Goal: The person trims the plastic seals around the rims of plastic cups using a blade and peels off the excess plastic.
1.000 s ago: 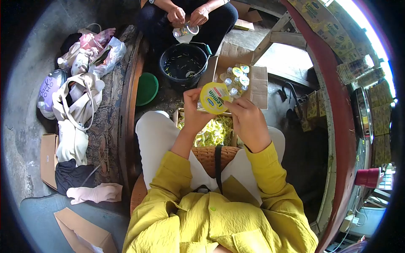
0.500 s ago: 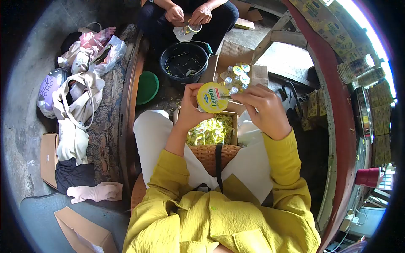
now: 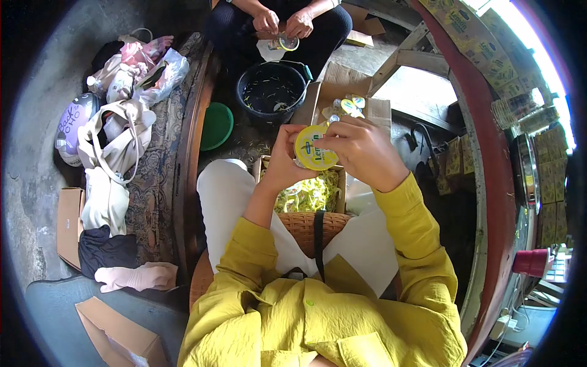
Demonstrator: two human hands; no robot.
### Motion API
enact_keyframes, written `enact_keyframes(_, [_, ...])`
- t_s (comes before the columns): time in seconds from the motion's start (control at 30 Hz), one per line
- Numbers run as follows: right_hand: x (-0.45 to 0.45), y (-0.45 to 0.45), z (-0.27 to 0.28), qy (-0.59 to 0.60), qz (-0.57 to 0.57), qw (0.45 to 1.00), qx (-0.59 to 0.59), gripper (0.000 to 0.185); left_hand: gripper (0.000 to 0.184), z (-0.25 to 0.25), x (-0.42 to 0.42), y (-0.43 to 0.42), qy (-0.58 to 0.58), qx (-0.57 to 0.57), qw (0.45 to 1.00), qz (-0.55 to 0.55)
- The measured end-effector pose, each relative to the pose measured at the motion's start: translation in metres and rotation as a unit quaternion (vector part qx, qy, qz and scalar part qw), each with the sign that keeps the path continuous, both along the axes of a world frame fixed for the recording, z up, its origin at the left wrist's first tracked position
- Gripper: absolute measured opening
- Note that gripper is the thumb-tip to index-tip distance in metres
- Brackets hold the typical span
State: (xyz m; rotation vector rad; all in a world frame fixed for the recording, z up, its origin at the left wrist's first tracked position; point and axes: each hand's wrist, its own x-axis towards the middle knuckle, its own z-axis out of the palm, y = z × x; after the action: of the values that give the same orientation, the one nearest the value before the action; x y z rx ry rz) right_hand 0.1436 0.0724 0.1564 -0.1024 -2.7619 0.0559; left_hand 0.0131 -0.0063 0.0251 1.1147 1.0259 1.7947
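Reaching both arms fwd from torso, converging near ctr. Angling L forearm fwd & inward, w/ wrist abt in line. Gripping w/ L hand, palm turned to R, digits curled in a rough C. Slanting R forearm fwd & to L, w/ elbow flared wider than on L side. Showing back of R hand to cam, w/ fingers bent, pointing L, tips near L hand, slightly apart.

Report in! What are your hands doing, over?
Left hand holding yellow-lidded cup. Right hand up close, fingers at its top. Nothing seen blocking; yellow-green shreds below, over.
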Motion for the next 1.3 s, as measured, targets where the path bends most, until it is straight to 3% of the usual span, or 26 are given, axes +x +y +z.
enact_keyframes(0.73, [-0.005, 0.006, 0.003, -0.065, 0.008, 0.995, 0.073, 0.008, 0.076, 0.000, 0.000, 0.000, 0.009, 0.003, 1.000, 0.009])
enact_keyframes(1.3, [-0.005, 0.015, 0.009, -0.077, 0.024, 0.992, 0.093, 0.012, 0.079, -0.003, -0.003, 0.002, 0.007, 0.006, 1.000, 0.018])
